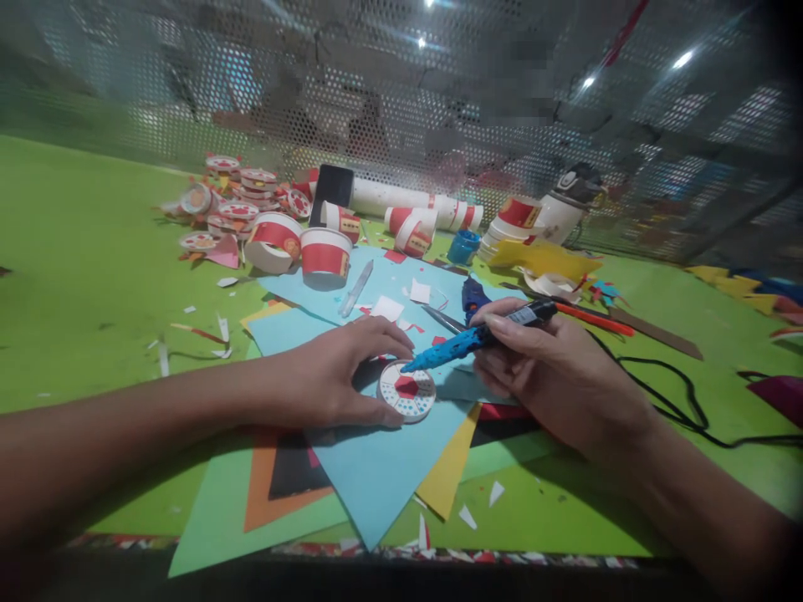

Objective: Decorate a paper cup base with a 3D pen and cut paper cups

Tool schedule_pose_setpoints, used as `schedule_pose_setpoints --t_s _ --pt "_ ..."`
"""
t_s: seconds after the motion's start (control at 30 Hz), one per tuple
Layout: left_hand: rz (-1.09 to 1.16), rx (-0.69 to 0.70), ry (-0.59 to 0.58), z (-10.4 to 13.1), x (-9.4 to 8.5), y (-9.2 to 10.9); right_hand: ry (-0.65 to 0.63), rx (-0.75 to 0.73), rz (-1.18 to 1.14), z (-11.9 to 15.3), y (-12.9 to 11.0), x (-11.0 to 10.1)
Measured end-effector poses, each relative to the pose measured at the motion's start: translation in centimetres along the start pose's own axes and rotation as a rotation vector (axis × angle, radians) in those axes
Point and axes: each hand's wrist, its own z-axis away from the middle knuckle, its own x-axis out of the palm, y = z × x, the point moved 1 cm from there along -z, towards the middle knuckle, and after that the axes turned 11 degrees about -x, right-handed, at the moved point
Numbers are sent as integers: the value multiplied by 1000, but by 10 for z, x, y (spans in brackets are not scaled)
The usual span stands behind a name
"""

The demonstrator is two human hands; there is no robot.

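A round white paper disc [392, 405] with a red centre and rows of blue dots lies on light blue paper [376, 485]. My left hand [342, 372] holds it by the rim, thumb at the near side and fingers curled round the far side. In my right hand [527, 359] is a blue paint marker [455, 347], gripped like a pen. Its tip is at the disc's upper edge; I cannot tell whether it touches. A craft knife [356, 288] and white paper scraps [420, 291] lie beyond the disc.
Red-and-white paper cups [326, 257] stand behind the papers, near a pile of decorated discs [238, 209]. A phone [332, 191], a blue paint jar [464, 247] and a white bottle [565, 209] are at the back. A black cord [683, 380] runs across the right side.
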Motion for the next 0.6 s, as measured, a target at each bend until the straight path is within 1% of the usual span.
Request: schedule_pose_setpoints --t_s 0.1,0.23,0.33,0.4,0.6 --pt "-18 32 16 0 1 0 -14 -63 59 1 1 -2" --pt "-43 59 26 1 2 -1 -32 -168 224 6 5 -3" --pt "-53 75 38 0 3 -1 0 -207 340 10 7 -2" --pt "-58 79 48 -1 4 -1 27 -218 376 12 8 0" --pt "-73 99 67 -2 5 -2 34 -178 436 15 7 9"
